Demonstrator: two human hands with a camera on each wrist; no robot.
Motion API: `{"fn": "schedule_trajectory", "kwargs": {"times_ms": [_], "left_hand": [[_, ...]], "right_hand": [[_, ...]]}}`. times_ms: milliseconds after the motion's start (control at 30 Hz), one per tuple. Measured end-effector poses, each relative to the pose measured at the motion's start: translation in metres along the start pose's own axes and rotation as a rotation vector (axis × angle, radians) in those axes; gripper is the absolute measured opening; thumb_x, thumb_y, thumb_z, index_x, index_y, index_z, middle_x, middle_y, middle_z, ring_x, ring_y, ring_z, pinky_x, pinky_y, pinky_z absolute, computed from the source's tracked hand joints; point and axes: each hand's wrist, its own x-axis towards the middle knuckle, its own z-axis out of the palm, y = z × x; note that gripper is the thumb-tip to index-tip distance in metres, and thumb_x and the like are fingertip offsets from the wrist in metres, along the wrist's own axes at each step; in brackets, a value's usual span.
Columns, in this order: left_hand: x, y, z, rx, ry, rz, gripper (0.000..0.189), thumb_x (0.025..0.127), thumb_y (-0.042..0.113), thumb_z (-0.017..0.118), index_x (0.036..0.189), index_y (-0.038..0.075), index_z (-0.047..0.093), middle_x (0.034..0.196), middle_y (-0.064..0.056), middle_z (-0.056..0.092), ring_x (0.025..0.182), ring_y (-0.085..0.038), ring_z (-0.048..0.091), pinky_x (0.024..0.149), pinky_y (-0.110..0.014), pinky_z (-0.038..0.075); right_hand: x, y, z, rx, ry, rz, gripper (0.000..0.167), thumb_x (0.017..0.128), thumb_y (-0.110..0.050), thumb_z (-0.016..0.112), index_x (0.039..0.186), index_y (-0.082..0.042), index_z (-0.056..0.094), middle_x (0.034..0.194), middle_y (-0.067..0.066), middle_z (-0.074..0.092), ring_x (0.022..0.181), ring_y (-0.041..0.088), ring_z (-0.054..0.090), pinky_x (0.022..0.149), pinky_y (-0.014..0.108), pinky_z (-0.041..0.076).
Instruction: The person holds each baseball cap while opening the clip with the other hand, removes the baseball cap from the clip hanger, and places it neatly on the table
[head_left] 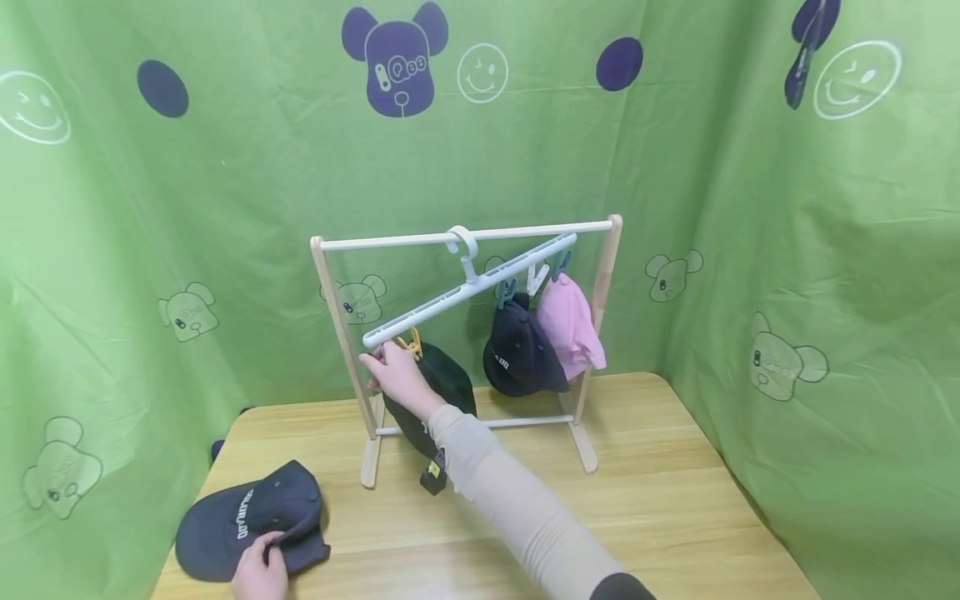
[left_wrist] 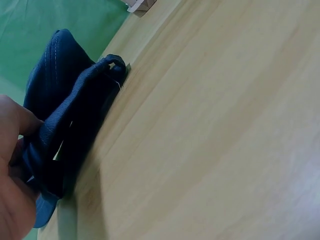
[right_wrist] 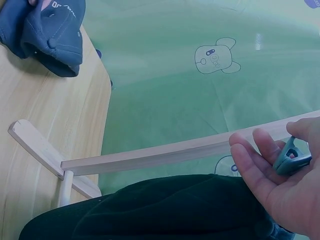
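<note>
A navy cap (head_left: 281,508) with white lettering lies on the table at the front left. My left hand (head_left: 261,571) pinches its fabric at the rear edge; the left wrist view shows the thumb of that hand (left_wrist: 12,165) over the rim. My right hand (head_left: 405,379) is up at the lower left end of a pale blue hanger (head_left: 468,290). Between its thumb and fingers it holds a teal clothespin (right_wrist: 290,159). Right beside it, a black cap (head_left: 448,379) hangs from a yellow clothespin (head_left: 412,343).
The hanger tilts, hooked on a wooden rack's white top bar (head_left: 525,233). Toward its raised right end hang another navy cap (head_left: 521,350) and a pink cap (head_left: 567,321) from teal clothespins, with a white clothespin (head_left: 536,278) between them. Green cloth (head_left: 525,150) surrounds the wooden table (head_left: 660,500).
</note>
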Motion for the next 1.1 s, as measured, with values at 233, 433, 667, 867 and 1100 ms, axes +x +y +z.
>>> {"fn": "schedule_trajectory", "kwargs": {"times_ms": [233, 433, 667, 867, 1100], "left_hand": [[0.0013, 0.0, -0.0007, 0.058, -0.155, 0.006, 0.022, 0.08, -0.002, 0.051, 0.094, -0.003, 0.068, 0.097, -0.032, 0.064, 0.099, -0.051, 0.058, 0.089, -0.059, 0.043], [0.0007, -0.0009, -0.0011, 0.059, -0.232, 0.019, 0.022, 0.078, -0.004, 0.052, 0.093, -0.006, 0.067, 0.101, -0.034, 0.063, 0.109, -0.052, 0.055, 0.104, -0.069, 0.03], [-0.0003, -0.0044, 0.0031, 0.083, -0.262, 0.05, 0.022, 0.077, -0.006, 0.052, 0.093, -0.007, 0.067, 0.106, -0.033, 0.062, 0.111, -0.05, 0.053, 0.107, -0.069, 0.026], [-0.0028, -0.0054, 0.0078, 0.075, -0.247, 0.041, 0.023, 0.077, -0.005, 0.05, 0.092, -0.008, 0.068, 0.108, -0.034, 0.057, 0.113, -0.05, 0.049, 0.109, -0.067, 0.022], [-0.0033, -0.0034, 0.006, 0.062, -0.261, 0.011, 0.029, 0.083, -0.001, 0.042, 0.095, -0.009, 0.068, 0.11, -0.034, 0.057, 0.116, -0.05, 0.048, 0.111, -0.066, 0.021]], "right_hand": [[-0.0008, -0.001, -0.0014, 0.009, 0.002, 0.009, 0.025, 0.097, -0.031, 0.057, 0.094, -0.006, 0.056, 0.07, 0.008, 0.066, 0.063, 0.016, 0.066, 0.062, 0.022, 0.054], [-0.0014, -0.0002, -0.0002, 0.006, -0.009, 0.003, 0.024, 0.098, -0.03, 0.056, 0.095, -0.006, 0.056, 0.075, 0.013, 0.069, 0.075, 0.029, 0.071, 0.062, 0.021, 0.054], [-0.0018, 0.0003, -0.0015, -0.001, -0.008, -0.001, 0.025, 0.098, -0.031, 0.055, 0.095, -0.006, 0.056, 0.083, 0.021, 0.071, 0.07, 0.025, 0.07, 0.063, 0.022, 0.054], [-0.0002, 0.0016, -0.0013, -0.007, -0.005, -0.007, 0.025, 0.098, -0.031, 0.056, 0.094, -0.007, 0.056, 0.079, 0.018, 0.07, 0.06, 0.01, 0.062, 0.063, 0.022, 0.054], [0.0016, 0.0017, -0.0004, 0.005, -0.015, -0.025, 0.026, 0.098, -0.032, 0.056, 0.092, -0.007, 0.054, 0.067, 0.004, 0.063, 0.059, 0.01, 0.061, 0.059, 0.021, 0.053]]}}
